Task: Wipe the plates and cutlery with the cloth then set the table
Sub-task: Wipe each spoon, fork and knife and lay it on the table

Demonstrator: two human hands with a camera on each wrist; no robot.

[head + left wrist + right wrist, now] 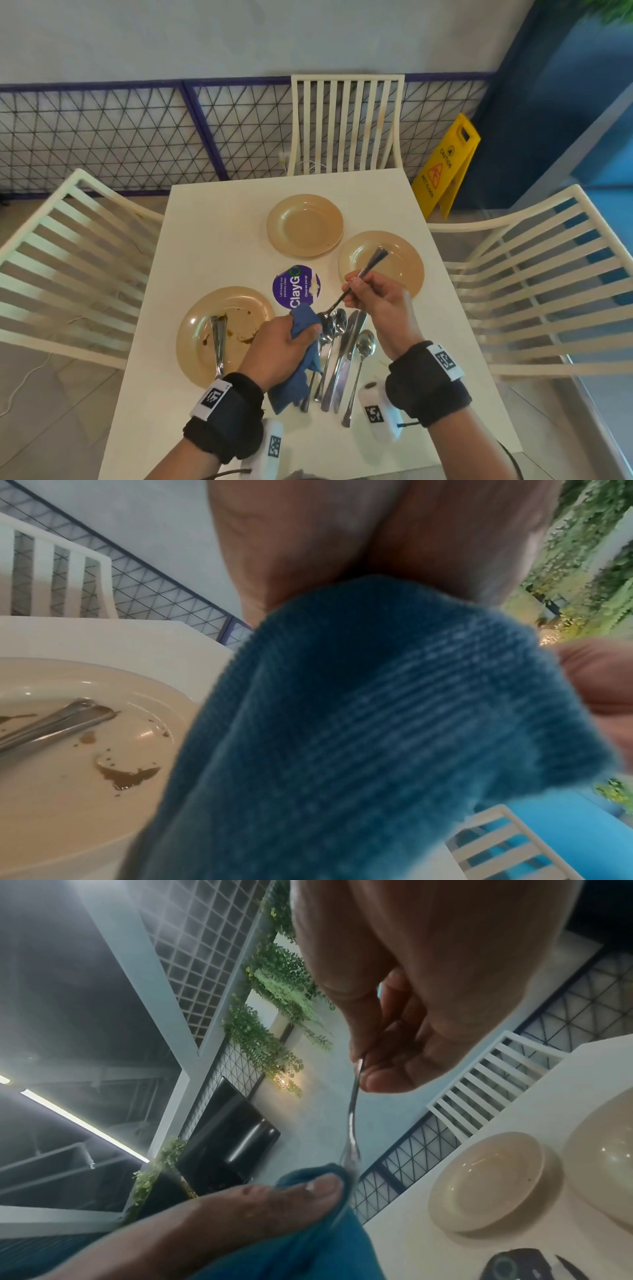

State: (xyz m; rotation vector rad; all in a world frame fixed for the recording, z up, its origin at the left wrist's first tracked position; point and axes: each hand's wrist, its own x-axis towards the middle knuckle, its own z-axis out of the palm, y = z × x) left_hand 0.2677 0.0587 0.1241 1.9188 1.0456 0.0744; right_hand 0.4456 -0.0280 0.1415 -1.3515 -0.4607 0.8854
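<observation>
While my left hand (284, 339) bunches the cloth (301, 359) just above the pile of cutlery (339, 356), my right hand (373, 298) pinches a spoon (346, 291) about midway up its handle, thumb and fingers curled round the thin steel. The spoon's bowl dips into the fold of cloth, with my left thumb (308, 1188) pressing the cloth against it; the handle end rises up and away from me over the nearer clean plate (404, 260).

I judge the spoon light, stiff and smooth (likely slippery wherever it is greasy), so the narrow neck is a poor place to hold it; a firm pinch on the flat handle lets me draw or twist it through the cloth without it turning in my fingers. The cloth is soft and thick, and should wrap easily round the bowl.

Both wrists hover over the table (212, 240), palms turned in toward each other, my left fingers closed tight round the cloth.

Left of the pile lies the dirty plate (205, 329), smeared brown, with two utensils (218, 342) resting in it. Just beyond the pile is a purple sticker (296, 287). To the right of and beyond the sticker sits the nearer clean plate, and farther still a second clean plate (305, 224), close to the far chair (346, 123).
</observation>
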